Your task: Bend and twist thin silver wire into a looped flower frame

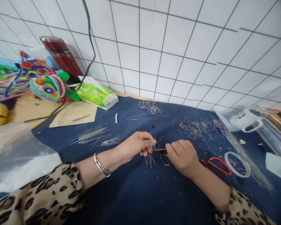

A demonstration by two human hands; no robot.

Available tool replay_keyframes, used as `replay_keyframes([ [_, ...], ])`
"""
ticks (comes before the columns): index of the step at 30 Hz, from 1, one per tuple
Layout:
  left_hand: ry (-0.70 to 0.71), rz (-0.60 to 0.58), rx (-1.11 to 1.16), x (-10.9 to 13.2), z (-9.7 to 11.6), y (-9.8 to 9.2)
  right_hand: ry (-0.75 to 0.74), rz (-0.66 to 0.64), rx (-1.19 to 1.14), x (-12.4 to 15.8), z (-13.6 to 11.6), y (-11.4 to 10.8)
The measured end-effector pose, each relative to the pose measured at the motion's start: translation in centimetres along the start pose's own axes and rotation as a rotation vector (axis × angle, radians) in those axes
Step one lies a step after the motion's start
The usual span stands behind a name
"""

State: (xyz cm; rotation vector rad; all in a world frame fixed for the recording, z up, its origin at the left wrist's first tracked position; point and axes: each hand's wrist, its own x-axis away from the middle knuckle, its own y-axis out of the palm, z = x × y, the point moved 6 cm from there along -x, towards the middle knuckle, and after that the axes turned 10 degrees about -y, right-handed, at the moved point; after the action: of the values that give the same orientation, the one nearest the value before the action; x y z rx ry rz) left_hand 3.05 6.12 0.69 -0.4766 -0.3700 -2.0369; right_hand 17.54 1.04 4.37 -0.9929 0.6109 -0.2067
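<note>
My left hand [142, 143] is closed in a pinch on thin wire near the middle of the cloth. Fine wire loops [156, 140] stand beside its fingertips, and several straight wire ends [150, 160] fan out below them. My right hand [184, 157] is wrapped round dark narrow-nosed pliers [159, 150]. Their jaws point left and reach my left fingertips; the handles are hidden in my palm. A wire loop with pink beads [166, 163] hangs or lies just below the pliers; I cannot tell which. Orange-handled scissors [220, 165] lie behind my right wrist.
Cut wires [92, 136] lie left on the dark blue cloth [135, 193]. Tangled wire [151, 107] sits at the back, more [196, 128] at right. A clear ring-shaped dish [237, 165] holds pink beads. Around stand a white mug [244, 120], tissue pack [97, 95] and red flask [63, 57].
</note>
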Motion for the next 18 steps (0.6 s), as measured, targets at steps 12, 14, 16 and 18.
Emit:
replay_keyframes([
  [12,-0.062,-0.038,0.076,-0.13,-0.48,0.30,-0.037,0.050,0.019,0.18,-0.10,-0.40],
  [14,-0.064,-0.044,0.089,-0.13,-0.48,0.34,-0.039,0.056,0.034,0.20,-0.12,-0.41],
  [16,-0.067,-0.056,0.101,-0.10,-0.45,0.41,-0.040,0.057,0.049,0.22,-0.13,-0.39],
  [18,-0.076,-0.072,0.114,-0.05,-0.45,0.50,-0.041,0.056,0.056,0.25,-0.13,-0.37],
])
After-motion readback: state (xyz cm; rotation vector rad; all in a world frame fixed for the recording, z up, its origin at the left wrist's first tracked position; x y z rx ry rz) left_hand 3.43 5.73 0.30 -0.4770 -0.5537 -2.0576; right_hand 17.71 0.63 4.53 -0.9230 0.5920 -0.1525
